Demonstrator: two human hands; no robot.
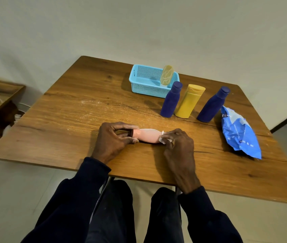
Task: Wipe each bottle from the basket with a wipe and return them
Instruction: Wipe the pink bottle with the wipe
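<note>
Pink bottle (146,135) is lying on its side on the tabletop (69,120), near the front edge, between both hands. Left hand (112,139) is gripping its cap end; the curled fingers (127,127) are covering most of a dark cap (130,133), so only a sliver is showing. Right hand (177,144) is pinching a white wipe (162,139) against the bottle's other end. Nearly all of the wipe is sitting hidden under that hand, with only a crumpled corner peeking out.

Blue basket (148,85) is standing well back, toward the far side. A beige bottle (166,75) is leaning inside it at the right end, its lower part hidden behind the basket wall.

Just in front of the basket's right end, three bottles are standing upright in a row: a dark blue bottle (171,100), a yellow bottle (189,101) close beside it, then a second dark blue bottle (212,105) a little apart. The first one is overlapping the basket's corner from this view.

Blue wipe pack (239,132) is lying flat just right of the row, crumpled; its print is too blurred to read.

A low wooden shelf (0,95) is running off the left edge; something blue on it is cut off and cannot be made out. Dark sleeves and knees are filling the bottom of the view.
</note>
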